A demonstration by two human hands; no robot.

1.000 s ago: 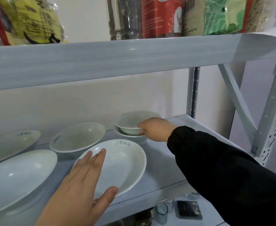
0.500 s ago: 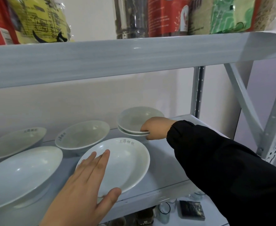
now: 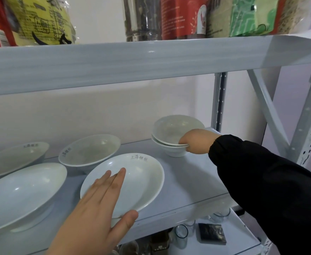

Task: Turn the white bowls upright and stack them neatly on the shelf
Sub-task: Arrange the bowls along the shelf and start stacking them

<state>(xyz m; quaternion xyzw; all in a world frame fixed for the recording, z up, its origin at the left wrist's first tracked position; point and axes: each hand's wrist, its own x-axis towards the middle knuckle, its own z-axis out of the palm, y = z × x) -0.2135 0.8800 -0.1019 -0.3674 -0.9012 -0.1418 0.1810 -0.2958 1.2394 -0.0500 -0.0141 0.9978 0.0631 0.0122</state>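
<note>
At six o'clock the left grip point(image 3: 99, 208) is lying flat, fingers straight and pressed together inside a wide white bowl point(image 3: 141, 181), with the thumb against its near rim. That bowl is sitting upright near the shelf point(image 3: 187, 183) front. Toward two o'clock the right grip point(image 3: 197, 142) is pinching the rim of the upper of two nested small bowls point(image 3: 171, 131), which are standing upright farther back.
</note>
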